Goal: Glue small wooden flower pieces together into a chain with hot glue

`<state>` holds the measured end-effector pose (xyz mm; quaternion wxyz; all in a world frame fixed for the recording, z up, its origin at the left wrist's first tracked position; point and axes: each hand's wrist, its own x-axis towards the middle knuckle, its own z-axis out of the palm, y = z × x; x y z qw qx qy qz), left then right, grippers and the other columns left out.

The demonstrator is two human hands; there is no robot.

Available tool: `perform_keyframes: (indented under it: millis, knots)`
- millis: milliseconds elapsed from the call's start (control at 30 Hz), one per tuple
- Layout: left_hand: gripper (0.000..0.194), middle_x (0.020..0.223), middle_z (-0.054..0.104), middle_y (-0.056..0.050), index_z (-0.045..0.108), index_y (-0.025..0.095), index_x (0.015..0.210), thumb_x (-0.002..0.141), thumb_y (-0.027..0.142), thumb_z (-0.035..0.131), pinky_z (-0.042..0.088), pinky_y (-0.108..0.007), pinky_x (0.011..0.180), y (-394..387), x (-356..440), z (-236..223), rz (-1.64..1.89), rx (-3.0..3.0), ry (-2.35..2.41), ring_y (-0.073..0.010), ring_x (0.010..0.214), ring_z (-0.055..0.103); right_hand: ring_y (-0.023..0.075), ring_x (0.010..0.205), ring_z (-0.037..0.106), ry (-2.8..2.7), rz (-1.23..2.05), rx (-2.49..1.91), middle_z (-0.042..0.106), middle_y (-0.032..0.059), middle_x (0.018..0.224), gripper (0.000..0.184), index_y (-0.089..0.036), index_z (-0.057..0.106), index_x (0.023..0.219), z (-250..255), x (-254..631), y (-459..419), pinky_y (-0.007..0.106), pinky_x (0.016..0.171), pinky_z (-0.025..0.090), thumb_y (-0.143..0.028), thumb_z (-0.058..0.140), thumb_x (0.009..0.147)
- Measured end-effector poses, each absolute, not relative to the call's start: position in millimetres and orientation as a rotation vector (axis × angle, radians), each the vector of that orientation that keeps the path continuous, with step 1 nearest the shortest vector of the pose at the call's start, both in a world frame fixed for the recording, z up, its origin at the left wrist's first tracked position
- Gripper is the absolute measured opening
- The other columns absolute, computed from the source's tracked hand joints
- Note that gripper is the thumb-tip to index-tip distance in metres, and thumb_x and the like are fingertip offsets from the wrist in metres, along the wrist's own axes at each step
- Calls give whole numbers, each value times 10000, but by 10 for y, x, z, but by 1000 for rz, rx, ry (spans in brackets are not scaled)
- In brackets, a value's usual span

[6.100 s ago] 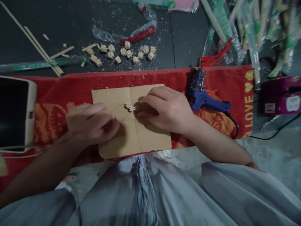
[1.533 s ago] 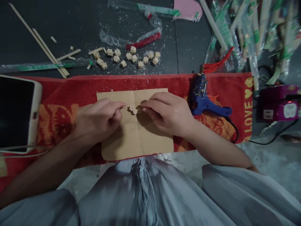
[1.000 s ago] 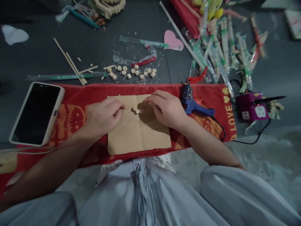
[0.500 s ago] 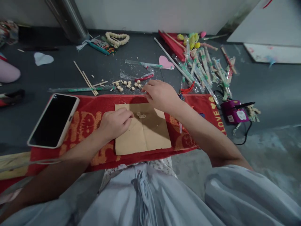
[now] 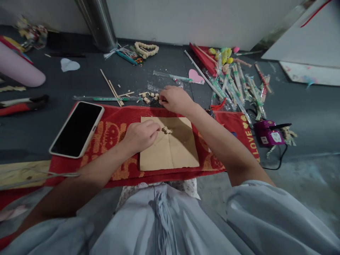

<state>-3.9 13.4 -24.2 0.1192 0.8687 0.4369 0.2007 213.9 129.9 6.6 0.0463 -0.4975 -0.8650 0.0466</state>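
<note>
My left hand point(image 5: 140, 135) rests on a folded brown paper point(image 5: 170, 156), its fingers pinched on a thin wire that carries a small cluster of pale wooden pieces point(image 5: 166, 130). My right hand point(image 5: 174, 100) reaches beyond the red towel point(image 5: 106, 134) to a scatter of small pale wooden pieces point(image 5: 148, 97) on the dark floor; its fingers are curled down over them, and what they hold is hidden.
A phone point(image 5: 77, 128) lies on the towel's left part. Wooden sticks point(image 5: 111, 86) and wrapped chopsticks point(image 5: 233, 85) litter the floor. A purple device point(image 5: 268, 132) with a cable sits right. A pink heart point(image 5: 196, 76), a metal pole point(image 5: 99, 23) and a wall stand behind.
My right hand left the cluster on the paper and reached forward to the loose pieces on the floor. My head lifted, bringing the wall into view. The left hand stayed pinched.
</note>
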Motion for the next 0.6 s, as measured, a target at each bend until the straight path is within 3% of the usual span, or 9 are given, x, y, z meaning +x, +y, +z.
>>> perform_keyframes:
  millis: [133,300,467,600]
  knots:
    - [293,1015,868,-50,849,258,1147,1031,265,580,504,-309,699,153,-27,-210,610,2459,1364,-223,878,796,294,1032,745,-2571,189,-1439,843,165,1131,230,-167,815,1088,160,2206,1126,377,919,522,-98,648,946]
    - [367,827,784,-2,812,229,1336,1078,342,577,428,-292,661,180,-13,-155,621,2335,1481,-194,743,730,253,944,706,-2533,341,-1379,836,107,1073,245,-173,787,1057,246,2254,718,336,808,440,-97,669,857]
    - [387,762,731,2,848,219,1292,1011,340,611,465,-302,704,213,12,-134,597,2259,1502,-222,761,720,250,937,699,-2535,353,-1302,830,102,1049,225,-175,782,1076,238,2225,466,341,804,429,-91,664,903]
    - [330,718,692,16,875,219,1153,958,328,632,487,-300,720,256,38,-145,711,2127,1513,-196,704,653,286,1025,740,-2561,325,-1312,844,131,1132,225,-165,782,1139,238,2187,435,355,819,445,-117,677,945]
